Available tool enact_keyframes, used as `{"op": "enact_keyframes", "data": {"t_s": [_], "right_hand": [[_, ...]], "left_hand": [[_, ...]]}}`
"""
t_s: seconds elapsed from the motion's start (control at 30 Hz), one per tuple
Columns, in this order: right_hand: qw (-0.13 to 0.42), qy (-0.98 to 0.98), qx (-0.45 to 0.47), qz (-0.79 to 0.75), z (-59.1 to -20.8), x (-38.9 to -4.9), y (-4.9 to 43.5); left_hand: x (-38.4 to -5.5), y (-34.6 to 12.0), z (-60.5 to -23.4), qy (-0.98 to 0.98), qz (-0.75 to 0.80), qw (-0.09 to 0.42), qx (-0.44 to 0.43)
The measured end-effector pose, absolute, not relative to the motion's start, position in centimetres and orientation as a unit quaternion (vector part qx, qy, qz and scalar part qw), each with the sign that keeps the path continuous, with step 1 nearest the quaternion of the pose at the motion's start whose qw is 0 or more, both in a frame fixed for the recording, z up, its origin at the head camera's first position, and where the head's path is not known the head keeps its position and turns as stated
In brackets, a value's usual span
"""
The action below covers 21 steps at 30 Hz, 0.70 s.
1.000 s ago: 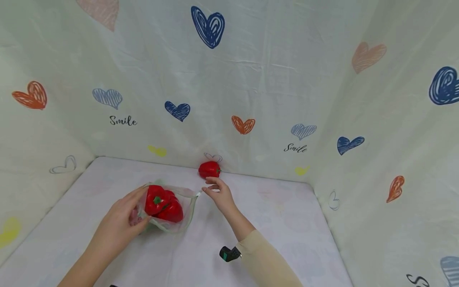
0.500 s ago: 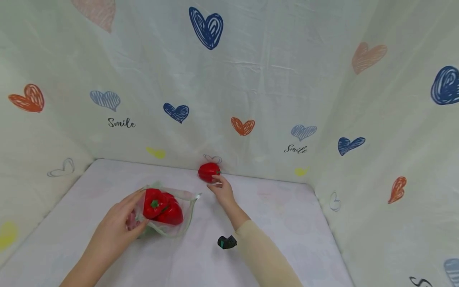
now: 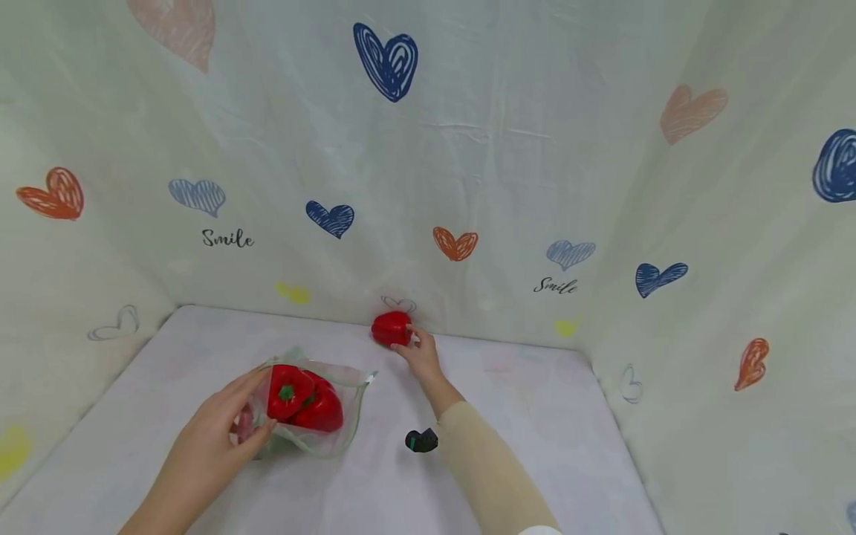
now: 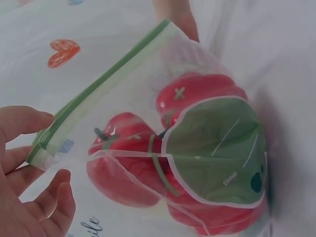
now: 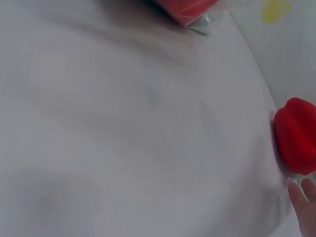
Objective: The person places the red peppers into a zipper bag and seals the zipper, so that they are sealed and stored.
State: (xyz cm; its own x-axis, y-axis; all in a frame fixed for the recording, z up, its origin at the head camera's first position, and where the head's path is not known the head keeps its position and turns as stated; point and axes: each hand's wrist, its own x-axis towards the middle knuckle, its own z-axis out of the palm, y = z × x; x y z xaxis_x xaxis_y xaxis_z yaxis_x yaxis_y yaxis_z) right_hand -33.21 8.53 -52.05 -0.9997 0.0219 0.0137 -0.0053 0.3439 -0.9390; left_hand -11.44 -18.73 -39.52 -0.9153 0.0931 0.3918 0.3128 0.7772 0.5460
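Observation:
A clear zip bag (image 3: 348,383) with green zip edges lies tilted at the table's left middle, its mouth spread apart. Inside it are red bell peppers (image 3: 321,405), seen through the film and the green-printed panel (image 4: 217,148) in the left wrist view. My left hand (image 3: 207,438) holds the bag by its mouth edge, fingers above and thumb below. At the back of the table, against the backdrop, lies a lone red bell pepper (image 3: 390,329). My right hand (image 3: 423,355) reaches its stem end, thumb and fingers spread, fingertips right at its surface.
A black wrist device (image 3: 422,441) sticks out beside the right sleeve (image 3: 488,461). Behind and beside the white-covered table (image 3: 535,416) hangs a pale backdrop (image 3: 495,186) printed with hearts. The bag's corner (image 5: 200,24) shows at the top of the right wrist view.
My right hand has left the bag's edge and moved back to the lone bell pepper. The left hand keeps its hold on the bag, and the view has tipped slightly.

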Motion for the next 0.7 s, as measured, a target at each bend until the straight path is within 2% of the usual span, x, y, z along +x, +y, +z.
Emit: {"op": "enact_keyframes", "data": {"t_s": [0.37, 0.57, 0.7], "right_hand": [[0.002, -0.801, 0.049, 0.596, -53.5, -35.3, 8.2], [-0.011, -0.807, 0.043, 0.59, -53.5, -36.1, 8.2], [-0.009, -0.811, 0.035, 0.584, -53.7, -36.5, 8.1]], "left_hand": [[-11.2, -19.0, -39.7, -0.921, -0.312, 0.194, -0.131], [-11.2, -19.1, -39.7, -0.917, -0.314, 0.208, -0.135], [-11.3, -19.0, -39.6, -0.918, -0.321, 0.193, -0.128]]}}
